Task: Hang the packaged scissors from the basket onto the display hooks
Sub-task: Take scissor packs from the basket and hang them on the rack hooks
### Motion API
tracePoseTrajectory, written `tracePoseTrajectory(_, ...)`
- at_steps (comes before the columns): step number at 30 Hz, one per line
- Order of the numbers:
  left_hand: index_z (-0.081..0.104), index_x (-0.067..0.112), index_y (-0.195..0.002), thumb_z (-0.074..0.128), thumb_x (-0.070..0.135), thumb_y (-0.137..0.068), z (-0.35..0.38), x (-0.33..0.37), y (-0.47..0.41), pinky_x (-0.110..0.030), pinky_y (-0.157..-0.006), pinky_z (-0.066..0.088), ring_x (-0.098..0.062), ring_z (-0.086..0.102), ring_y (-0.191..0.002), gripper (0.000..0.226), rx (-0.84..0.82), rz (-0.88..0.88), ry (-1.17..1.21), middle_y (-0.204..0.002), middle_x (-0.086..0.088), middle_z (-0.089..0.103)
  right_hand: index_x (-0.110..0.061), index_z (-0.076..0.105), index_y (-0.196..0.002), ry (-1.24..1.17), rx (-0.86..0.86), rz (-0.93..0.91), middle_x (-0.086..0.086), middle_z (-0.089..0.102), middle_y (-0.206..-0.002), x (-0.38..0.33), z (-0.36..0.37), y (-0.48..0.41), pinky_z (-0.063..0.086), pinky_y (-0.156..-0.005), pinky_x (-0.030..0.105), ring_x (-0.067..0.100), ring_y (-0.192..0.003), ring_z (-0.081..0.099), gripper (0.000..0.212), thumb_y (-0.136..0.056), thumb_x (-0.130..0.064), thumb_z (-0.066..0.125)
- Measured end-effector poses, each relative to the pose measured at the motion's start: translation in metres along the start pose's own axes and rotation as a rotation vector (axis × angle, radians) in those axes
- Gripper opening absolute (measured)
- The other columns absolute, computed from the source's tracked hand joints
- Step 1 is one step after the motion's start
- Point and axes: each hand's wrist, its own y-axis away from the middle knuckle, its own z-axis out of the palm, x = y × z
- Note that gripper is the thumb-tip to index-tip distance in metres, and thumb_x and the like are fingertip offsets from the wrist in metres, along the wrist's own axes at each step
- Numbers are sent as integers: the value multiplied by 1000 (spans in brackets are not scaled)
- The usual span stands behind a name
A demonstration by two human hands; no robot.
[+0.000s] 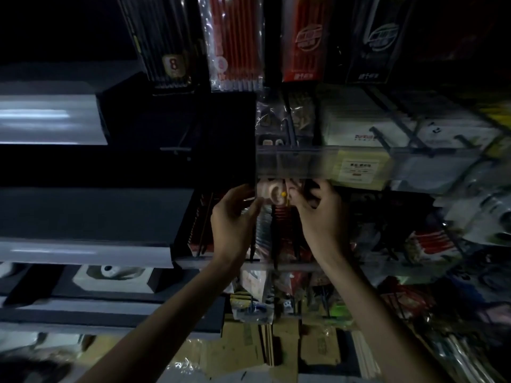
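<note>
Your left hand [235, 214] pinches the left edge of the scissors pack [272, 195], held between both sets of fingertips just under the price rail [304, 164]; your right hand [323, 217] pinches the right edge. It is probably light with slippery film, so grip near the top.

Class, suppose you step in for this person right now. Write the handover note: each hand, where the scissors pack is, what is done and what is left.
Left hand: pinches the left edge of the scissors pack.
Right hand: grips its right side.
Pack: raised at the display, pink handles showing just under the clear price rail.
Done: pack brought up to the display.
Unclear: the picture is too dim to tell whether it is on a hook. The basket is out of view.
Left: seat it on the hook and let go.
</note>
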Motion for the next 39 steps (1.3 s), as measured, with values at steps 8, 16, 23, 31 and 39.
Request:
tracePoseTrajectory(8,75,13,-123,80,33,-91,1,3,-2,-36,-90,62,-11,75,-106,37,-4,45,-9,-112,5,79,-17,69,-126,-15,48,-16,-6,73,-114,8,3,-3,55,-81,20,4,-101,68,39,-93,-37,74)
tracePoseTrajectory(16,80,15,-106,78,26,-96,5,4,-12,-35,-86,62,-6,73,-99,15,92,82,-83,-106,-1,77,-16,68,-122,-26,103,36,-4,71,-114,4,18,1,42,-69,6,4,-97,64,40,-91,-40,76)
tracePoseTrajectory(23,81,11,-102,78,17,-95,8,8,-13,-41,-86,64,-10,77,-90,9,83,13,-21,-93,3,81,-16,70,-117,-21,156,9,-6,71,-109,8,20,-3,55,-80,26,10,-100,67,34,-90,-35,78)
tracePoseTrajectory(31,78,17,-103,81,25,-92,9,8,-11,-44,-88,63,-9,76,-94,14,89,-15,-12,-96,6,80,-15,67,-126,-62,148,-4,-3,71,-121,9,21,3,45,-71,-1,-26,-87,56,38,-93,-30,76)
tracePoseTrajectory(39,77,20,-106,80,28,-93,5,10,-5,-41,-88,64,-4,75,-97,16,61,-6,-48,-99,10,79,-18,63,-134,-73,181,14,-2,69,-126,5,23,9,49,-70,6,-6,-91,62,41,-96,-29,74)
